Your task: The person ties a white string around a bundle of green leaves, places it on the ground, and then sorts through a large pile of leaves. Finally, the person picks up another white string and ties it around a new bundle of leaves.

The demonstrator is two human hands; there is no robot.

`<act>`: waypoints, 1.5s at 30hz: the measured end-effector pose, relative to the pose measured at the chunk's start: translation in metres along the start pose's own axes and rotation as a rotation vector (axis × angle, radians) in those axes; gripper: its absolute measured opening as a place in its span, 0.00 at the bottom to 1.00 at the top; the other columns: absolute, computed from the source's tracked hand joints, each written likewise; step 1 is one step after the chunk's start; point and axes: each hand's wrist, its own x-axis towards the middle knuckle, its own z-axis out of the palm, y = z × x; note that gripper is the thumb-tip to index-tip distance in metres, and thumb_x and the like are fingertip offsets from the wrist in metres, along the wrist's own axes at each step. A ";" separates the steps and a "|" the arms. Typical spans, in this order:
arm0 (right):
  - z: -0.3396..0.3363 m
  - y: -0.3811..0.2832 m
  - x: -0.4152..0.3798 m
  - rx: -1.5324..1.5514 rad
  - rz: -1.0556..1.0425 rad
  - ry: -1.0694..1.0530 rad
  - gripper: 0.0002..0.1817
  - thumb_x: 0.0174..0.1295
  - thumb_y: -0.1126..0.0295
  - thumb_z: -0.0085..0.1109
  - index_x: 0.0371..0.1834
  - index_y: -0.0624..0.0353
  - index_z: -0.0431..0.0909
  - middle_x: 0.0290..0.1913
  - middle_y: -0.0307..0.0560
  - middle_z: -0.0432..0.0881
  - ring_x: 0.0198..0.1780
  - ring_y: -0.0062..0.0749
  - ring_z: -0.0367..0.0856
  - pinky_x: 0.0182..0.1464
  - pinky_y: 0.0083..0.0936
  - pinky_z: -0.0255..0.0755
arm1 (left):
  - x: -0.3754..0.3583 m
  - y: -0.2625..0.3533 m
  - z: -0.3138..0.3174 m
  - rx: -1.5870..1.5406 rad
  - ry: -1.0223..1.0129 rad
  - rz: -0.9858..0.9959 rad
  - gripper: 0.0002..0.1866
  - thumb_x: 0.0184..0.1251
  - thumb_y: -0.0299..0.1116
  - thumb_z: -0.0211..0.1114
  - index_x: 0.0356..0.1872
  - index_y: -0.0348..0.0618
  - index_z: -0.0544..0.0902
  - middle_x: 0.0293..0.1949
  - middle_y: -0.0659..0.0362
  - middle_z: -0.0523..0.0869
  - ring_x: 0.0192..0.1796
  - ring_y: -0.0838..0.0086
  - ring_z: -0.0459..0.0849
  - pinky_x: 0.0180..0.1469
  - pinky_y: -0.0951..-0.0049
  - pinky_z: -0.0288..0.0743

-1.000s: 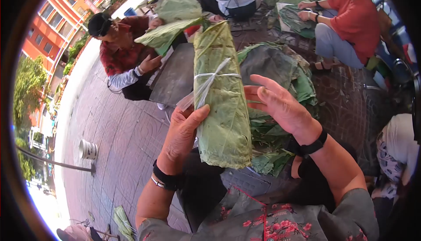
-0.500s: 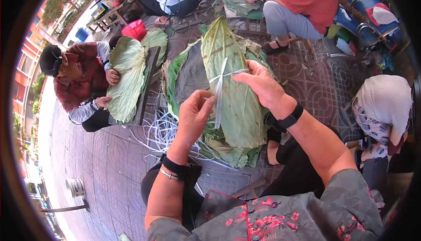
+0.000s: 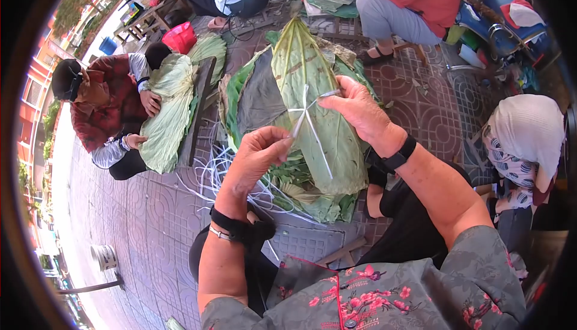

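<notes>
A long bundle of folded green leaves [image 3: 312, 108] lies upright in front of me, bound across its middle by a pale plastic strip [image 3: 306, 114]. My left hand [image 3: 255, 159] pinches one end of that strip just left of the bundle. My right hand [image 3: 357, 111] rests on the bundle's right side and grips the strip's other end between thumb and fingers. Both wrists wear black bands.
A pile of large leaves [image 3: 258, 99] and loose white strips [image 3: 222, 180] lie on the paved ground under the bundle. A person in red [image 3: 99, 105] folds leaves at left. Other people sit at top [image 3: 415, 0] and right [image 3: 526, 141]. A small tin [image 3: 105, 257] stands at lower left.
The bundle has come down from in front of my face to over the leaf pile. My hands have gone from holding it to pulling the strip's two ends apart.
</notes>
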 end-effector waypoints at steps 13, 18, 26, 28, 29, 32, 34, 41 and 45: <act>-0.002 -0.003 0.006 0.033 -0.045 0.048 0.20 0.59 0.76 0.65 0.55 0.66 0.74 0.45 0.40 0.82 0.43 0.19 0.79 0.47 0.20 0.75 | 0.003 -0.020 0.015 0.482 0.491 0.430 0.04 0.68 0.26 0.66 0.40 0.37 0.82 0.32 0.65 0.83 0.32 0.82 0.78 0.36 0.80 0.72; 0.005 0.002 0.004 0.052 -0.086 0.070 0.20 0.60 0.76 0.64 0.56 0.66 0.73 0.45 0.40 0.82 0.44 0.19 0.80 0.48 0.20 0.76 | -0.005 -0.007 0.051 0.708 0.557 0.608 0.06 0.66 0.28 0.69 0.32 0.37 0.82 0.29 0.60 0.81 0.29 0.79 0.78 0.33 0.77 0.72; 0.021 0.016 -0.003 -0.305 -0.199 0.107 0.21 0.57 0.71 0.66 0.53 0.68 0.75 0.43 0.44 0.82 0.44 0.20 0.78 0.48 0.22 0.74 | 0.005 -0.028 0.073 0.778 0.506 0.317 0.13 0.65 0.34 0.70 0.26 0.38 0.79 0.16 0.62 0.76 0.20 0.78 0.73 0.27 0.75 0.69; 0.018 0.010 -0.002 -0.270 -0.192 0.114 0.20 0.58 0.72 0.66 0.53 0.67 0.75 0.42 0.42 0.83 0.42 0.20 0.78 0.47 0.21 0.74 | 0.004 -0.027 0.069 0.616 0.364 0.231 0.12 0.65 0.32 0.68 0.26 0.38 0.78 0.17 0.65 0.76 0.22 0.82 0.72 0.27 0.76 0.68; 0.015 0.009 -0.001 -0.239 -0.177 0.129 0.20 0.58 0.72 0.66 0.52 0.67 0.75 0.42 0.42 0.83 0.42 0.19 0.78 0.46 0.21 0.74 | 0.002 -0.026 0.067 0.535 0.293 0.187 0.11 0.65 0.31 0.68 0.26 0.38 0.78 0.18 0.67 0.75 0.22 0.84 0.72 0.27 0.77 0.68; 0.007 0.010 0.003 -0.130 -0.135 0.168 0.18 0.59 0.73 0.65 0.52 0.66 0.76 0.41 0.40 0.83 0.41 0.18 0.78 0.45 0.20 0.73 | -0.008 -0.014 0.069 0.194 0.004 0.034 0.11 0.66 0.29 0.66 0.25 0.38 0.76 0.21 0.69 0.75 0.26 0.88 0.70 0.29 0.79 0.66; 0.002 0.011 0.006 -0.047 -0.114 0.179 0.18 0.59 0.73 0.65 0.51 0.66 0.76 0.42 0.39 0.83 0.41 0.17 0.78 0.45 0.19 0.73 | -0.013 -0.012 0.072 0.111 -0.278 0.018 0.09 0.67 0.28 0.65 0.27 0.39 0.77 0.23 0.69 0.76 0.29 0.87 0.71 0.32 0.79 0.66; 0.000 0.015 0.006 -0.182 -0.086 0.079 0.18 0.61 0.77 0.64 0.55 0.65 0.76 0.45 0.40 0.83 0.45 0.19 0.79 0.49 0.20 0.74 | -0.029 0.013 0.071 0.181 -0.522 0.006 0.12 0.70 0.33 0.66 0.29 0.37 0.79 0.24 0.69 0.78 0.29 0.86 0.72 0.33 0.81 0.66; 0.014 0.008 -0.006 -0.176 -0.019 -0.011 0.20 0.60 0.76 0.65 0.57 0.67 0.75 0.47 0.41 0.82 0.46 0.19 0.79 0.50 0.20 0.74 | -0.003 -0.011 0.040 0.209 0.312 0.367 0.04 0.72 0.27 0.64 0.38 0.38 0.77 0.27 0.70 0.77 0.29 0.88 0.72 0.32 0.83 0.68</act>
